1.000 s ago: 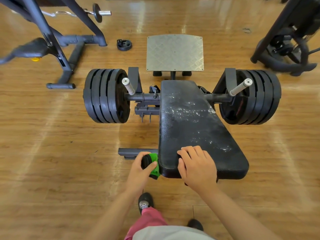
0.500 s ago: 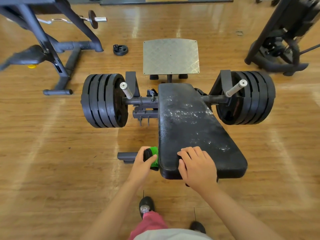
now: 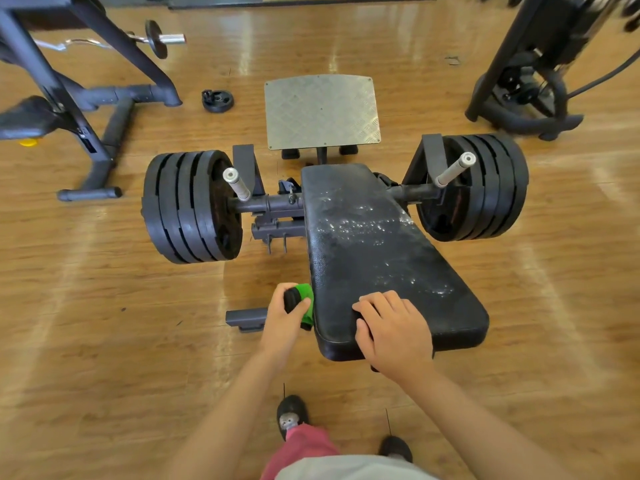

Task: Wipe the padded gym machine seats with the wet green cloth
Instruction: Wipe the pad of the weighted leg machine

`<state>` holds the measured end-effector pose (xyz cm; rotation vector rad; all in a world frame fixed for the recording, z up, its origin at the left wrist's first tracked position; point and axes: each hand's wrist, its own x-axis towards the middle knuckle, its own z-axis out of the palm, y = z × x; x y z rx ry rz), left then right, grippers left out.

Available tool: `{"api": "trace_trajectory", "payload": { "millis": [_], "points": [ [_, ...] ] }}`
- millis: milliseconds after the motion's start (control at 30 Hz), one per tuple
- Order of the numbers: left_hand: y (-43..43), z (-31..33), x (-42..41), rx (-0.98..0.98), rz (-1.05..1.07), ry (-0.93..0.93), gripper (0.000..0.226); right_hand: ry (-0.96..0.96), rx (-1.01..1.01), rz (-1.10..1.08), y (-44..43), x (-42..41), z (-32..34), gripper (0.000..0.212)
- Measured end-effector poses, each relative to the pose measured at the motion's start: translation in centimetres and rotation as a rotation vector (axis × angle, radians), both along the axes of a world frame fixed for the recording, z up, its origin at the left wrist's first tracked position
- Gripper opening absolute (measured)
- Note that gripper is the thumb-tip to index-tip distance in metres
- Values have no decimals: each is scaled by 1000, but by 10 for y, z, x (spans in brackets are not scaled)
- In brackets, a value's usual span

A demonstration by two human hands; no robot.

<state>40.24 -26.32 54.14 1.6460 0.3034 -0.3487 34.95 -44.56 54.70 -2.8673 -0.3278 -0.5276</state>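
Sliding away from the person along the pad's left flank, the left hand (image 3: pixel 284 315) and its wad of wet green cloth (image 3: pixel 305 297) sit farther up that edge than a second ago, while the right hand (image 3: pixel 394 327) has kept its place. Pale wooden floor (image 3: pixel 104 306) fills the view. On it stands a low black steel machine with a stack of black rubber weight plates on the left (image 3: pixel 190 206), another stack on the right (image 3: pixel 485 187), and a grey chequered metal foot plate (image 3: pixel 322 110) at the far end. Between the stacks runs the long black padded vinyl seat (image 3: pixel 374 258), its top surface speckled with shiny wet patches (image 3: pixel 360 226) across the middle. The right hand lies palm down on the seat's near left corner, grip loosely spread and holding nothing, seemingly bracing. The left grip is closed round the cloth, thumb over it, pressing it against the seat's left side wall; a dark part shows in the wad, and I cannot tell what it is. The side-edge wipe looks to be the step in hand, the top already wetted. Next, the cloth would need to carry on up this flank, kept flat against the vinyl, then go round the near end once the right hand lifts clear.
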Motion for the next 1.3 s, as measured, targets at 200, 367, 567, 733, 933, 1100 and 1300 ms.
{"api": "trace_trajectory", "payload": {
  "millis": [200,367,567,733,933,1100,1300],
  "points": [
    [1,-22,32,-29,9,109,12,9,-15,-23,2,1,-1,27],
    [23,-19,5,-150,-95,152,22,61,12,-62,2,0,0,27],
    [32,-17,-9,-197,-120,202,24,149,226,-300,13,4,10,8],
    [21,-23,22,-116,-85,171,20,179,194,-563,42,19,12,10],
    [10,-26,75,-49,-25,180,16,82,154,-565,45,15,3,26],
    [13,-27,71,-50,-96,166,16,46,181,-589,46,15,3,33],
    [24,-23,44,-54,-165,138,23,14,168,-563,47,15,2,31]
  ]
}}
